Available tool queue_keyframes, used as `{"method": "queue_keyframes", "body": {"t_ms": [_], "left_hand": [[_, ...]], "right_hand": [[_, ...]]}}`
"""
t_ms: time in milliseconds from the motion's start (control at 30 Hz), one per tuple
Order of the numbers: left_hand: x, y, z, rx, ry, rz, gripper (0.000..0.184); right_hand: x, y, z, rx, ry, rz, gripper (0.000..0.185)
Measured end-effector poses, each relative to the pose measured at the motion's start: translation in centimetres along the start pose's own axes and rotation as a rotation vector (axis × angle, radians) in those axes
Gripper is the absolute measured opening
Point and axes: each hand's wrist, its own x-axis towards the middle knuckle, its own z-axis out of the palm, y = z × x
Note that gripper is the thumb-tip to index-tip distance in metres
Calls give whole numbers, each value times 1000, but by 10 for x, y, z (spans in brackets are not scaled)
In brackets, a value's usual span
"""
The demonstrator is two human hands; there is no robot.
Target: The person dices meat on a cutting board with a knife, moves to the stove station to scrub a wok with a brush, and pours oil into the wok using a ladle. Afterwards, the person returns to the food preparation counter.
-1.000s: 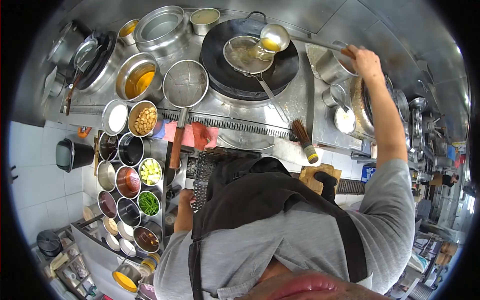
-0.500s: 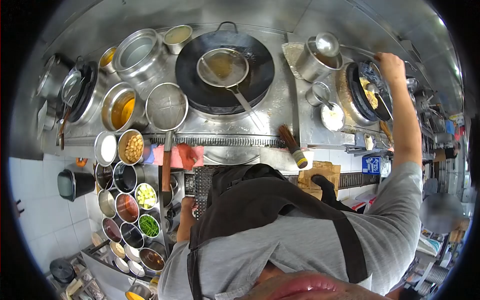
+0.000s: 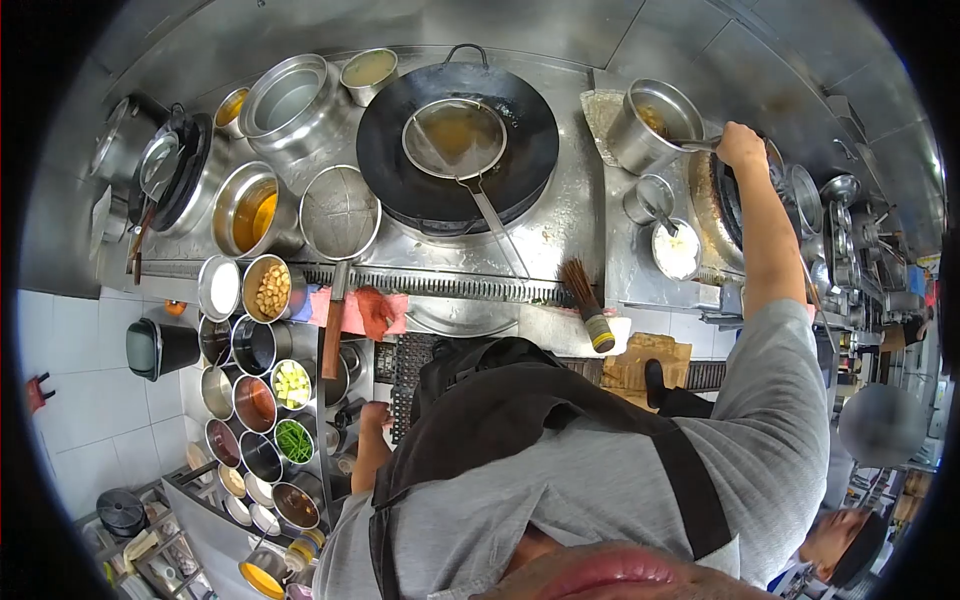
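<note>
Holding one ladle [image 3: 692, 145] by its handle, the grip of the right hand [image 3: 742, 148] kept its bowl out of sight inside a deep pot [image 3: 638, 148], while what the low left hand [image 3: 375, 415] held, if anything, could not be told. Yellowish liquid [image 3: 465, 135] already showed at the strainer [image 3: 432, 140] in one wok [image 3: 380, 150], with some left in the pot. Farther out, a second strainer [image 3: 340, 210] and one brush [image 3: 585, 305] lay by the surface's [image 3: 565, 215] near edge.

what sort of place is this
Probably a restaurant kitchen: there's a large black wok on a steel counter, many metal containers of ingredients, and a person wearing a dark apron.
</note>
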Motion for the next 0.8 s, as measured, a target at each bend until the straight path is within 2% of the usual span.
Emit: {"method": "queue_keyframes", "body": {"t_ms": [133,233,367,467,667,733,800], "left_hand": [[-8,4,18,-280,-154,-297,10],[1,5,21,-481,-175,-467,11],[21,8,8,-814,-129,-673,13],[37,10,-6,-1018,-85,-762,15],[57,16,-41,-1186,-58,-762,19],[64,4,-28,-1219,-76,-900,18],[62,-3,-19,-1254,-58,-890,17]], "right_hand": [[6,13,1,114,66,33,28],[12,30,-2,333,-146,214,28],[14,71,23,415,-143,220,36],[-13,74,1,457,-121,272,25],[-35,96,-29,480,-88,299,25],[-44,94,-46,516,-77,289,22],[-58,91,-62,533,-65,280,21]]}}
